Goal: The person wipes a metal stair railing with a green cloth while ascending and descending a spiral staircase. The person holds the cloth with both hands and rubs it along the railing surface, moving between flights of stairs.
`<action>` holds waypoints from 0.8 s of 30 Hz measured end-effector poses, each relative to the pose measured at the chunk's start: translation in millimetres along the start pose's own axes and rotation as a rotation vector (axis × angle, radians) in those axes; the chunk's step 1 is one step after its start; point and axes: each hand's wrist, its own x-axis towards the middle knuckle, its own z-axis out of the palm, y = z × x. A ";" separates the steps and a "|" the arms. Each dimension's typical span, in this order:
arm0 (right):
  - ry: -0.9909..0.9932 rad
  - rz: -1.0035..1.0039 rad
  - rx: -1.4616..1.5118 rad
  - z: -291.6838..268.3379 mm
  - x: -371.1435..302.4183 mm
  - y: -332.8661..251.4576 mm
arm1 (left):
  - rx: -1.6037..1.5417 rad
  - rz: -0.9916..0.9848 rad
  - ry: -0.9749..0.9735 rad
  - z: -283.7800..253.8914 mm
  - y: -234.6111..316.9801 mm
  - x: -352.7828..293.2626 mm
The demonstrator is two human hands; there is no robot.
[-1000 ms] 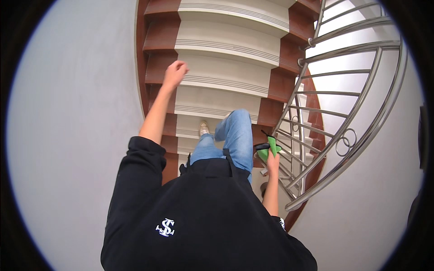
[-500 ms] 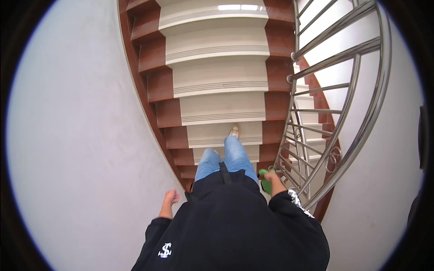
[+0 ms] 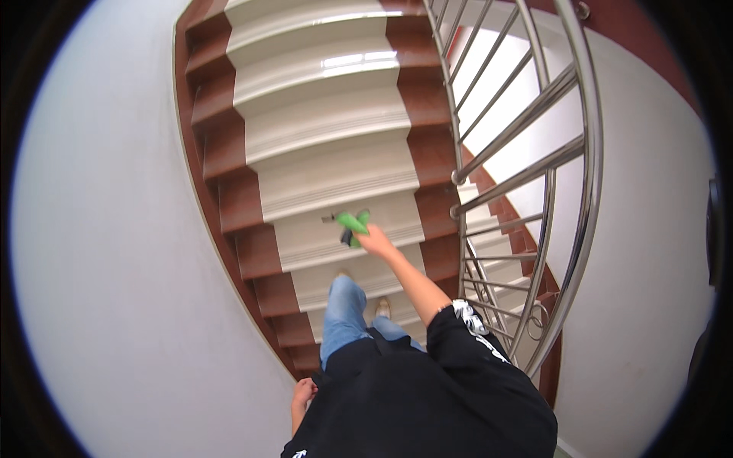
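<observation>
My right hand [image 3: 374, 241], arm stretched out ahead over the steps, is closed round a green and black object [image 3: 353, 224]. A short metallic-looking piece [image 3: 329, 218] juts from its left end; motion blur keeps me from telling its exact kind. Low at my left side, my left hand [image 3: 305, 391] hangs beside my black top with its fingers curled, and nothing shows in it. My legs in blue jeans [image 3: 343, 313] are on the stairs, with one pale shoe [image 3: 383, 308] showing on a step below my right hand.
Cream stair treads [image 3: 328, 130] with dark red borders [image 3: 229, 156] rise ahead. A white wall [image 3: 107, 229] runs along the left. On the right stands a shiny metal railing [image 3: 592, 175], with another flight of steps [image 3: 489, 244] visible through its bars.
My right hand has swung forward and leftward from my side, carrying the green and black object over the steps. My left hand has dropped back toward my body. My legs have stepped.
</observation>
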 end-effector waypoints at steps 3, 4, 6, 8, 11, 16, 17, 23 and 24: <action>-0.021 0.119 -0.120 -22.1 -48.0 30.8 | -0.001 -0.023 0.024 -28.6 38.7 41.0; 0.002 0.204 -0.189 -41.4 -74.9 36.2 | 0.037 -0.055 0.021 -33.5 68.2 48.1; 0.138 0.504 -0.253 -67.1 -142.5 84.2 | 0.128 -0.124 0.033 -47.8 137.1 47.4; 0.310 0.792 -0.243 -89.2 -217.2 98.4 | 0.254 -0.101 0.016 -72.8 204.7 67.6; 0.673 1.037 -0.041 -112.9 -313.7 118.9 | 0.446 -0.018 0.104 -100.6 306.3 110.7; 0.938 1.246 0.104 -106.7 -367.7 82.6 | 0.278 0.502 0.285 -82.8 486.5 139.0; 1.052 1.261 0.102 -105.9 -404.8 130.0 | 0.232 0.491 0.163 -45.9 503.0 145.1; 0.991 1.242 0.539 -96.7 -260.3 94.8 | 0.436 0.586 -0.148 48.0 563.9 144.8; 0.905 1.182 0.590 -100.8 -214.5 63.7 | 0.613 0.555 -0.251 35.3 546.5 172.7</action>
